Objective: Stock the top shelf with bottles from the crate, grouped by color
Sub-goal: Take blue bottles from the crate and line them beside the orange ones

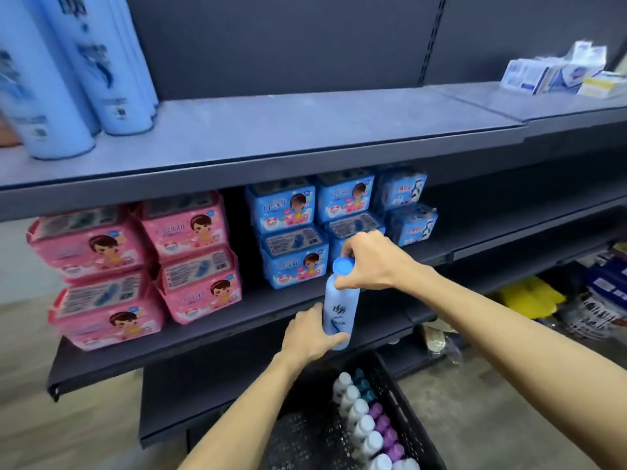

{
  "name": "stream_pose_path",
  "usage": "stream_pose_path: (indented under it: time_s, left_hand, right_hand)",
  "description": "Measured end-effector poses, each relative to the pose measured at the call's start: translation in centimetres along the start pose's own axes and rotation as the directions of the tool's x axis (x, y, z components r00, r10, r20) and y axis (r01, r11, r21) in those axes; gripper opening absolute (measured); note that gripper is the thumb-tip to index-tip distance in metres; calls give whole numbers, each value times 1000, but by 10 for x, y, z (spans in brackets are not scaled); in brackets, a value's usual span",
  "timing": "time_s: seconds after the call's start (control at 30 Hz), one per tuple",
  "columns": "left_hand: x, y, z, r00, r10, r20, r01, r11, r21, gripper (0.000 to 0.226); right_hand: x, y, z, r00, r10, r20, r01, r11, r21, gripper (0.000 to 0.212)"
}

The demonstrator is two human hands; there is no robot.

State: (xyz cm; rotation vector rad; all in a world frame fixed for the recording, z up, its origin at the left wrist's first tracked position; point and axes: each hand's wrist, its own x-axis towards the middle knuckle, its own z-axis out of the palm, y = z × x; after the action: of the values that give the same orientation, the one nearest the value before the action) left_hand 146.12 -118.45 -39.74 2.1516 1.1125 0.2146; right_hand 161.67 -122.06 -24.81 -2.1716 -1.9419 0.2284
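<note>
A light blue bottle [340, 308] with a blue cap stands upright in the air in front of the middle shelf. My right hand [368, 261] grips its neck just under the cap. My left hand [310, 330] holds its base. Below, a black crate [405, 407] on the floor holds several bottles with white, teal and purple caps [368, 418]. On the grey top shelf [305, 130], several tall light blue bottles [91, 62] stand grouped at the far left.
Small white and blue boxes [559, 71] sit on the top shelf at the far right. The middle shelf carries pink packs [135, 266] on the left and blue packs [322, 225] behind my hands. Bags and packages [593, 300] lie low at the right.
</note>
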Motion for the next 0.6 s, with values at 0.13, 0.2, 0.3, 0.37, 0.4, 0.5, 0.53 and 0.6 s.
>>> stream_pose_path:
  time_s: [0.13,0.2,0.3,0.37,0.4,0.5,0.53,0.6]
  left_hand:
    - [-6,25,-34,997,71,-22,-69,994,83,52]
    - [-10,36,-52,993,106,-48,-100,989,106,51]
    - [-18,52,-78,983,149,-108,-131,979,154,51]
    - [-23,63,-97,975,168,-147,-145,977,157,50]
    - [-26,69,-107,970,177,-167,-151,976,158,50]
    - [-33,88,-136,952,203,-228,-156,966,206,56]
    - [-35,94,-147,945,214,-248,-161,962,219,58]
    - [-40,106,-168,928,231,-293,-165,958,233,56]
  right_hand:
    - [1,-12,-37,999,-30,-34,30,999,-18,44]
    - [0,-19,-55,997,-51,-51,50,999,-21,41]
    - [-1,-28,-85,994,-69,-88,68,998,-8,40]
    - [1,-35,-108,988,-87,-127,87,996,-8,37]
    - [2,-40,-119,985,-94,-143,94,996,-9,35]
    - [6,-55,-153,979,-106,-176,110,994,17,41]
    - [6,-60,-163,975,-112,-192,118,993,21,44]
    - [7,-71,-183,967,-132,-218,141,990,26,43]
